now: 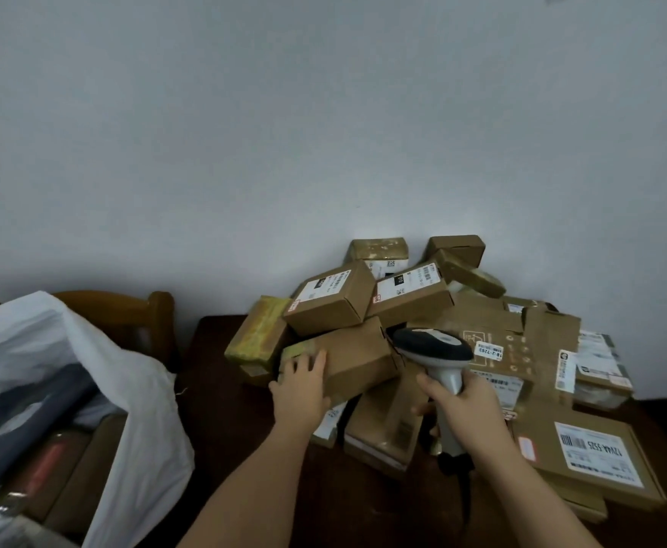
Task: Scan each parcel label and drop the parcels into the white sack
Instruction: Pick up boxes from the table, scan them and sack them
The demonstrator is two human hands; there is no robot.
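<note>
Parcels are heaped on a dark wooden bench (221, 389) against a pale wall, mostly brown cardboard boxes, directly ahead of both hands. The left hand (300, 383) rests on the near end of a plain cardboard box (347, 357) at the front of the heap, fingers spread and lightly curled over its edge; whether it has a firm hold cannot be told. The right hand (462, 405) grips the handle of a grey and black barcode scanner (438, 350), whose head points toward the heap just beside that box.

No label shows on the visible faces of the box under the left hand. To do this step well, the box likely needs turning until its label faces the scanner head, held steady and flat, with neighbouring labels kept out of the beam so the wrong parcel is not read. Lifting it carefully matters too, since labelled boxes (328, 298) lean above it and may slide.

Far to the left of the left hand, the white sack (134, 389) stands open with dark and brown items already inside, in front of a wooden chair (142, 306).

Readable writing: a small sticker (489, 350) beyond the scanner reads "18-2-7203" upside down, and the label on a flat parcel (588, 460) right of the right hand reads "12V4A-5525", also upside down. Other labels are too blurred.
</note>
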